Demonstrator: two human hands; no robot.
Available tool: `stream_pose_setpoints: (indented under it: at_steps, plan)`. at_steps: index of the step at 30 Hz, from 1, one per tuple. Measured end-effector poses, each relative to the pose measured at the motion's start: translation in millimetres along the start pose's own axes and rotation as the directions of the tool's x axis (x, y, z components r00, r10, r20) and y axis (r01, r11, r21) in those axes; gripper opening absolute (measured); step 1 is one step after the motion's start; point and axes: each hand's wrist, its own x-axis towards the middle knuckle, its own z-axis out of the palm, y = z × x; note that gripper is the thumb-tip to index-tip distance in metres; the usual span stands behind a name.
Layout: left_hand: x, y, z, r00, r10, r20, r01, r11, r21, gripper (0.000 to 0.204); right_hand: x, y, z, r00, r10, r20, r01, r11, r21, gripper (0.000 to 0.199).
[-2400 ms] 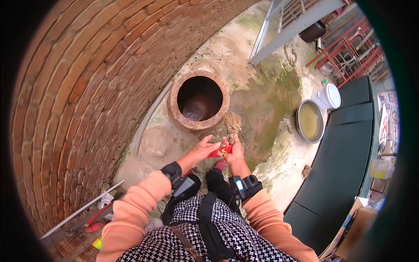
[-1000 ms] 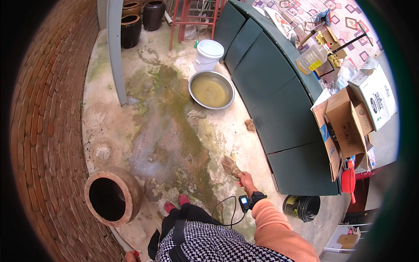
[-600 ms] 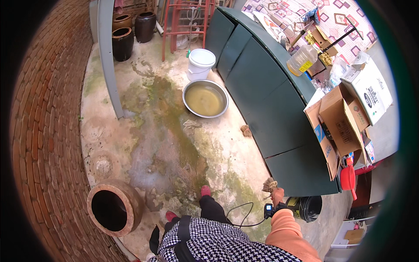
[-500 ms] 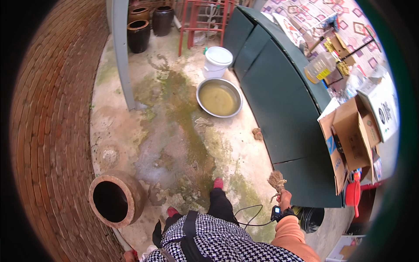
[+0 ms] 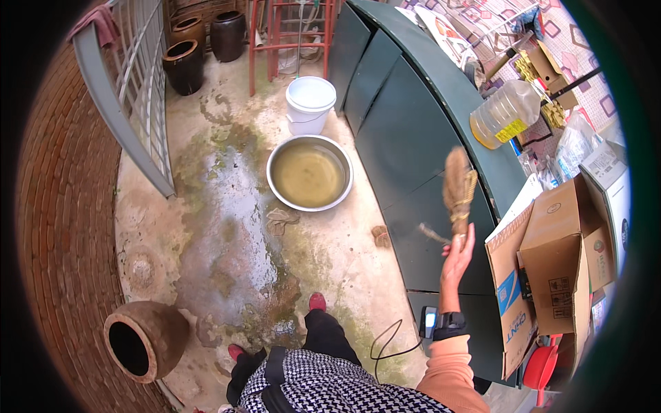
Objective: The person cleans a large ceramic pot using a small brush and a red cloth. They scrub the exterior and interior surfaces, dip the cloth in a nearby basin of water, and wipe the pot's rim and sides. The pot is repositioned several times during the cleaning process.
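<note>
My right hand (image 5: pixel 457 256) is raised on the right side, gripping the lower end of a brown straw brush (image 5: pixel 457 186). The brush stands nearly upright with its bushy end up, bound with yellowish cord, and a loose string trails from it. It is held in front of the dark green cabinet (image 5: pixel 413 131), near its top edge; I cannot tell whether they touch. A watch-like device with a lit screen (image 5: pixel 430 319) is on my right wrist. My left hand is out of sight past the lower edge.
A metal basin (image 5: pixel 308 172) of murky water sits on the wet floor by a white lidded bucket (image 5: pixel 308 103). A clay jar (image 5: pixel 148 342) stands left. Cardboard boxes (image 5: pixel 556 255), a plastic jug (image 5: pixel 506 113) and a red scoop (image 5: pixel 540 365) are at right. A metal gate (image 5: pixel 131 103) stands left.
My right hand has lifted the brush from low beside the cabinet up toward its top edge. The view has shifted, and my left hand has dropped out of it.
</note>
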Motion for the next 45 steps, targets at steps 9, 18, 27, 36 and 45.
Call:
stream_pose_setpoints:
  at_steps: [9, 18, 27, 36, 45]
  plan:
    - [-17.2, 45.5, -5.3, 0.996, 0.089, 0.011, -0.089, 0.996, -0.011, 0.045, 170.9, 12.2, -21.8, 0.88, -0.248, -0.405, 0.163, 0.958, -0.234, 0.052]
    - [-43.9, 21.7, -18.9, 0.996, 0.084, -0.016, -0.085, 0.994, -0.075, 0.042, 229.2, 104.1, -31.0, 0.844, -0.273, -0.461, -0.116, 0.747, -0.654, 0.049]
    - [-104.1, -26.1, 6.8, 0.994, -0.016, -0.109, -0.027, 0.926, -0.376, 0.033, 333.8, 185.7, -52.5, 0.868, -0.467, 0.171, 0.467, 0.649, -0.6, 0.028]
    - [-128.2, -40.9, 18.5, 0.952, -0.222, -0.213, 0.11, 0.892, -0.438, 0.043, 244.6, 149.0, 21.5, 0.915, -0.392, -0.091, -0.021, 0.18, -0.983, 0.053]
    - [-39.7, -132.5, -76.4, 0.965, -0.119, -0.232, 0.023, 0.924, -0.381, 0.043, 118.4, 6.6, 114.7, 0.944, -0.327, -0.045, 0.021, 0.195, -0.981, 0.036]
